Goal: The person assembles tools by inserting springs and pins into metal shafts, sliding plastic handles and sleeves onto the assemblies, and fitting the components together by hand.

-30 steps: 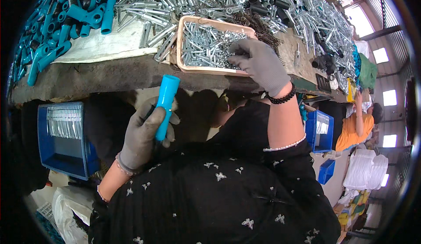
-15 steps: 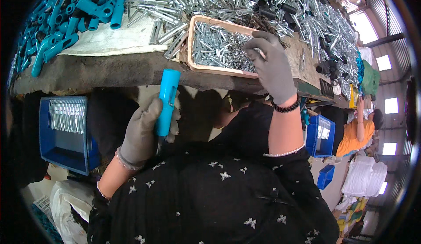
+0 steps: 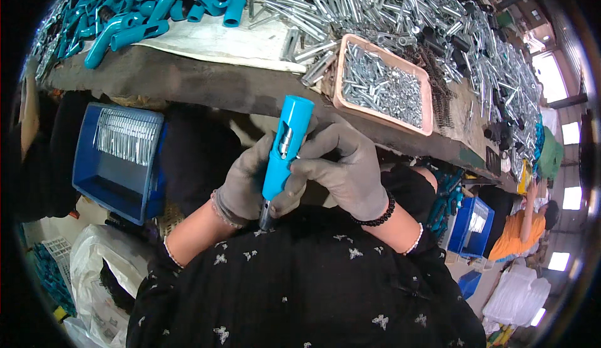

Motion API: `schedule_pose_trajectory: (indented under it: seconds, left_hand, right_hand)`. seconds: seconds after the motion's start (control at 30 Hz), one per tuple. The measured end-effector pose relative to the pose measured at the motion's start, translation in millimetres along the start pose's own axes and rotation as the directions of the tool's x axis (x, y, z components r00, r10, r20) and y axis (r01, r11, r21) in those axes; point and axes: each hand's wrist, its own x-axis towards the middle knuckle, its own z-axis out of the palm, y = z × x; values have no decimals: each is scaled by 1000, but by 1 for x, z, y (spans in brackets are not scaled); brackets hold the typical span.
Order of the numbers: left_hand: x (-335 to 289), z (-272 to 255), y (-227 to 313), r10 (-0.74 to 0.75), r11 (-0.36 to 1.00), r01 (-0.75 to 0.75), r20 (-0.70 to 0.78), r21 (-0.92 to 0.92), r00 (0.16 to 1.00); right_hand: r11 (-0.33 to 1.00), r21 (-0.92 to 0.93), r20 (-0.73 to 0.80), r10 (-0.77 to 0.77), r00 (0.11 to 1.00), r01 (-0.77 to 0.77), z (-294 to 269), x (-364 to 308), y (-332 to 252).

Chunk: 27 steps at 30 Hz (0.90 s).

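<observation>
My left hand [image 3: 241, 182], in a grey glove, is closed around a turquoise tube [image 3: 295, 111] that stands tilted in front of my body. A long slot is cut in the tube's side, and a silver metal piece [image 3: 285, 141] shows inside it. From the tube's lower end sticks a dark metal tip [image 3: 266, 216]. My right hand [image 3: 354, 173], gloved too, is at the tube's right side with thumb and forefinger pinched beside the slot. Whatever sits between those fingertips is too small to make out.
Beyond my hands, a pink tray [image 3: 383, 120] of small metal pins and nuts stands on the bench. Turquoise tube parts [image 3: 144, 32] pile up at the left, silver metal parts [image 3: 357, 4] behind. A blue crate [image 3: 113, 204] is below left; a person in orange [image 3: 510, 235] sits far right.
My right hand has come back from the tray to the tube. The tube has moved right in the view and turned, so its slot and the metal inside now show.
</observation>
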Motion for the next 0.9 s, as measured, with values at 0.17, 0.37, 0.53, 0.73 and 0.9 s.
schedule_pose_trajectory:
  seconds: [0.17,0.37,0.53,0.73,0.9]
  left_hand:
    - [-12,-5,9,3,945,5,-24,327,1000]
    - [-22,-12,24,-11,873,16,-13,487,1000]
    - [-29,-10,31,-203,930,187,17,318,979]
    - [-20,0,45,312,633,-274,85,724,946]
    - [5,8,48,522,753,-420,-71,507,850]
  right_hand:
    - [983,164,84,-101,991,86,10,14,13]
    - [925,264,232,213,949,-272,19,20,-3]
    - [985,159,324,16,946,-71,19,26,6]
    - [976,19,276,205,939,-218,27,30,19]
    - [943,-90,658,297,692,-320,36,33,27]
